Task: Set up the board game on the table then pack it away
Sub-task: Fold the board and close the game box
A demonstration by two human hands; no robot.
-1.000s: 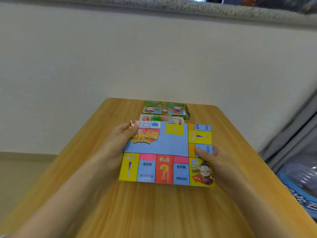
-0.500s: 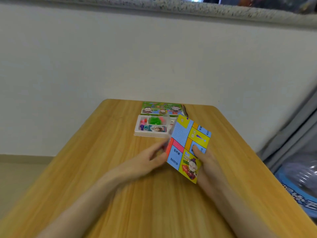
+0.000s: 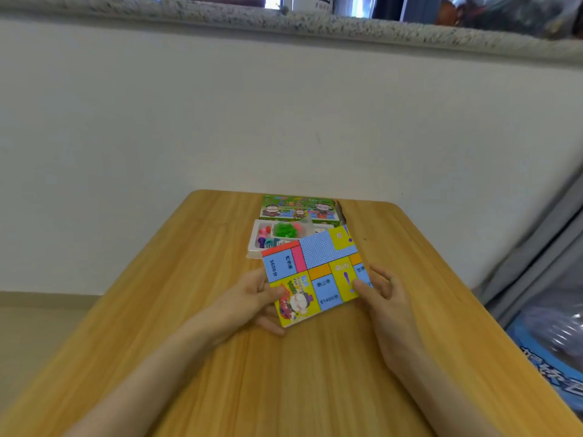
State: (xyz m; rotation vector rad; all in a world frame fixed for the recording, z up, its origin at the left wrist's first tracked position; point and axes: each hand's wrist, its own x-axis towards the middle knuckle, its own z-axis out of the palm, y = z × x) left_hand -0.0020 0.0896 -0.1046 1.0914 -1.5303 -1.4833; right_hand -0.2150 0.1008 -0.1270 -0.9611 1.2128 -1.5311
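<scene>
Left hand (image 3: pixel 249 302): reached in from the lower left with the forearm stretched across the wooden table (image 3: pixel 189 342), palm turned inward.
Left fingers: the thumb was pressed on the printed face of the folded game board (image 3: pixel 315 272), on its yellow corner square. The other fingers were curled under that corner, so the board was pinched between them.
Right hand (image 3: pixel 385 298): came in from the lower right, wrist straight, palm turned towards the left hand.
Right fingers: the thumb tip lay on the board's face at its right edge. The other fingers were loosely spread and bent just beyond that edge, and it could not be seen how far they reached underneath.
Folded game board: held between the two thumbs, printed side up, turned askew so that its far left corner pointed away from the fingers. Its far edge was lifted and overlapped the near side of the plastic tray (image 3: pixel 255 244).
Plastic tray: white, on the table just beyond the fingertips. It held green pieces (image 3: pixel 285 230) in the middle, with pink and purple ones to the left.
Game box (image 3: pixel 299 209): green, lying flat just behind the tray, farthest from the fingers.
Wooden table: lay beneath both forearms, with bare wood between them.
</scene>
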